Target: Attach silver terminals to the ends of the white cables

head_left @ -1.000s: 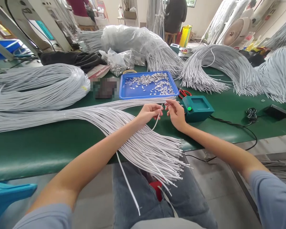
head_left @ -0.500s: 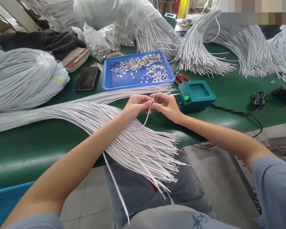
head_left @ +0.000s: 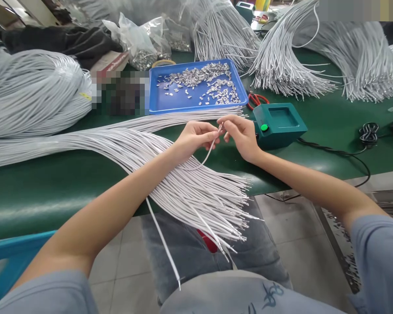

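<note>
Between thumb and fingers my left hand pinches a single white cable near its end, which points up. My right hand is closed at that same tip, fingertips pressed together; whether a small metal piece sits between them is too small to tell. The cable curves down onto a fanned bundle of white cables, whose ends hang past the table edge above my lap. Just right of my right hand stands a teal machine with a green button. Behind my hands lies a blue tray of small metal terminals.
On the left lies a large coil of grey cable. More cable bundles spread along the back, beside plastic bags of metal parts. Red-handled pliers rest behind the machine, and a black cord runs off to its right.
The camera view has shifted, moving the table contents right and slightly up. My right fingers have moved to the cable's tip; my left hand keeps its pinch.
</note>
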Available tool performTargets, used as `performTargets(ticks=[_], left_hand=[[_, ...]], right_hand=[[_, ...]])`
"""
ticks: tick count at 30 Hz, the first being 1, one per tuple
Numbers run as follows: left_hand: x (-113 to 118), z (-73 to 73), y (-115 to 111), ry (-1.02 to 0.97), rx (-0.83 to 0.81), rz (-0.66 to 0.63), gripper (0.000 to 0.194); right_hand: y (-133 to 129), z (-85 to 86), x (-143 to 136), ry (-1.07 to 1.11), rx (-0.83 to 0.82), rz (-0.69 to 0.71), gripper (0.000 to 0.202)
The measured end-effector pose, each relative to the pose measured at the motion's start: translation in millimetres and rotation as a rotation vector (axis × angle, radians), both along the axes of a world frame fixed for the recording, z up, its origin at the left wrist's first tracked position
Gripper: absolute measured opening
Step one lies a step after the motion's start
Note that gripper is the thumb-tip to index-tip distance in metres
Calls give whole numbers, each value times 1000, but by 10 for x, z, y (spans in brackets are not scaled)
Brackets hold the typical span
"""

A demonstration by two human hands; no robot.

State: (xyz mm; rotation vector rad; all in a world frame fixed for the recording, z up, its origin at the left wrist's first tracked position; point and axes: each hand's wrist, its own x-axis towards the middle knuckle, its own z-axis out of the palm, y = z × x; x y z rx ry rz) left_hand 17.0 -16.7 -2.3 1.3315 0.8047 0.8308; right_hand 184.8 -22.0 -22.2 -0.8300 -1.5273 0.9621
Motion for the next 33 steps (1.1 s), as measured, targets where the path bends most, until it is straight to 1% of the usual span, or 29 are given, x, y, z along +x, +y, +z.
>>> performTargets(ticks=[2,4,5,7,9,11,14,16,18,20,21,22,23,25,26,27,28,29,31,33], left_hand=[[12,-9,-15,71,75,-50,22],[27,-31,-36,231,233,-140,11],[35,-43,-49,326,326,-187,7],[47,-64,-83,477,493,-257,8],[56,-66,-127,542,570,-299,10],[63,-48,-176,558,554,-359,11],[72,-4,-232,536,466,-479,13],[74,20,-249,499,436,-531,13],[69,35,-253,483,418,-540,11],[53,49,-250,501,429,-462,7],[41,57,-244,520,459,-380,6],[24,67,-232,538,508,-260,11],[2,77,-208,547,570,-100,20],[-58,100,-121,542,684,284,36],[-96,111,-56,554,724,462,39],[-139,120,19,596,745,590,37],[-186,125,98,689,753,658,32],[-234,125,176,830,744,650,23],[-326,105,307,1112,693,569,8],[-394,63,387,1293,643,483,6]], right_hand=[[4,28,29,27,2,-19,42],[21,55,58,48,-2,-7,39],[34,67,69,45,-11,23,38],[61,80,79,10,-71,123,40],[85,74,72,-37,-177,241,44],[103,51,54,-61,-279,335,48],[118,11,28,-69,-366,414,48],[119,0,19,-74,-381,434,44],[109,4,13,-103,-349,441,37],[84,15,4,-165,-267,439,29],[67,20,-3,-197,-224,442,28],[47,23,-11,-227,-190,447,27],[25,25,-20,-255,-171,452,25],[-23,26,-40,-312,-164,457,17],[-48,28,-48,-343,-155,456,15],[-75,32,-54,-375,-133,452,16],[-101,38,-58,-406,-96,450,17],[-128,45,-59,-438,-49,460,18],[-176,60,-53,-496,47,494,18],[-210,63,-45,-527,114,522,19]])
